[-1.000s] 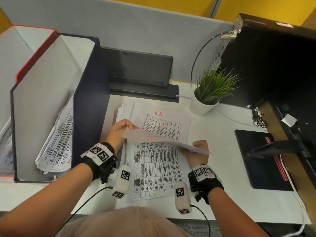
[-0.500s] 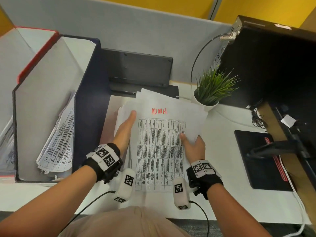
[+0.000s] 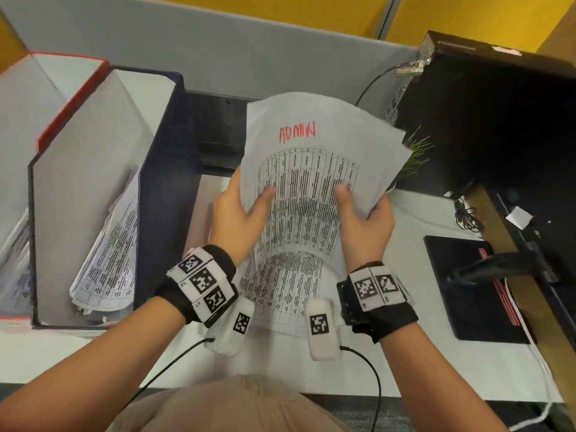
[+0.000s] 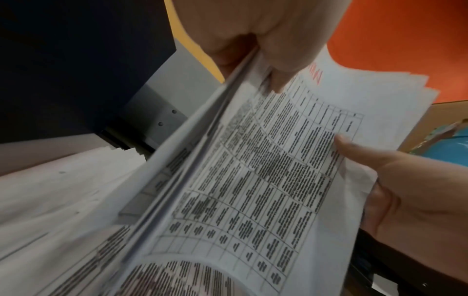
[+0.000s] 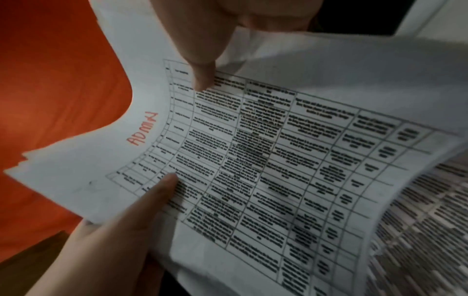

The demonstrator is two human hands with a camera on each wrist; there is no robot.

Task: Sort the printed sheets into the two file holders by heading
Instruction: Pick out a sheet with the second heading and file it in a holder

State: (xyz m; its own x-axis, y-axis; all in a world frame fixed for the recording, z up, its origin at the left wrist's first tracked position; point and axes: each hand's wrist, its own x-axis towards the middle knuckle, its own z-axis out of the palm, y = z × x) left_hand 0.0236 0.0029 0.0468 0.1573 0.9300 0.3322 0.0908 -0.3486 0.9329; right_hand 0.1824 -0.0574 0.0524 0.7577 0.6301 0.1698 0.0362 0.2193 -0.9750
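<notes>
Our left hand [image 3: 232, 213] and right hand [image 3: 363, 219] each pinch a side edge of a bundle of sheets [image 3: 314, 169], thumbs on the printed face and fingers curled behind, so the paper bows upward between them above the tabletop [image 3: 414, 241]. The top sheet bears a red handwritten ADMIN heading [image 3: 297, 132].

As for progress, we judge the job partly done: the dark blue file holder [image 3: 156, 169] at nine o'clock already has printed sheets leaning inside it, and the red-edged holder [image 3: 71, 98] beyond it, toward ten o'clock, shows paper at its far left edge. More printed sheets [image 3: 280, 291] lie flat below our wrists at six o'clock, unsorted.

The head view alone shows both holders. The left wrist view shows the bundle's layered edge [image 4: 192, 140], proving several sheets are held, and the right wrist view gives the heading [image 5: 142, 130] most legibly.
</notes>
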